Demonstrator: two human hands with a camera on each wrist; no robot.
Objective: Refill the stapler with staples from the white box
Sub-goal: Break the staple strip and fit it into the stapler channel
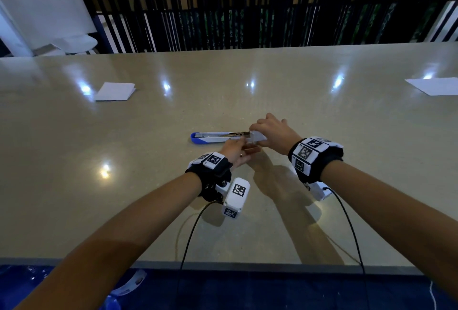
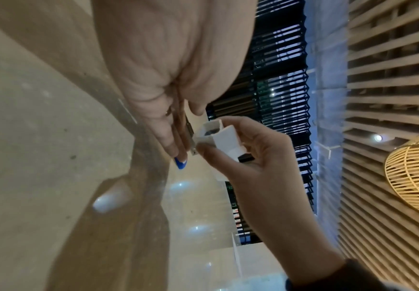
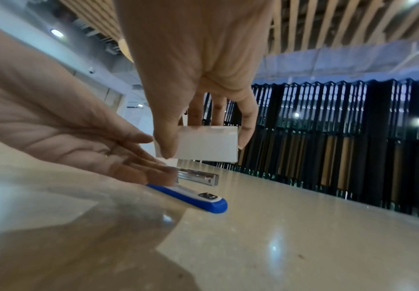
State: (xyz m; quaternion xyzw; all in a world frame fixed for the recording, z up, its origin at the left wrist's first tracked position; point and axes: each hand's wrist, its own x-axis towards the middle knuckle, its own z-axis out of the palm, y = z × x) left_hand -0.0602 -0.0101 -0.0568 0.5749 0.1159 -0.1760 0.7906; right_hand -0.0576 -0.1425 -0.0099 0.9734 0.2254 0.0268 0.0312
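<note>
A blue and white stapler (image 1: 213, 137) lies swung open on the beige table (image 1: 148, 185), its metal magazine (image 3: 198, 175) exposed above the blue base (image 3: 195, 196). My right hand (image 1: 260, 133) pinches the small white box (image 1: 257, 137) just above the stapler's near end. The left wrist view shows the white box (image 2: 223, 137) with its end flap open and something dark inside. My left hand (image 1: 241, 154) lies open beneath and beside the box, fingers (image 3: 138, 173) straight and reaching to the stapler. I see no loose staples.
A folded white paper (image 1: 115, 91) lies at the far left of the table, and another white sheet (image 1: 433, 85) at the far right. Black cables (image 1: 190, 235) run from my wrists over the table's near edge (image 1: 223, 263). Dark slatted screens stand behind the table.
</note>
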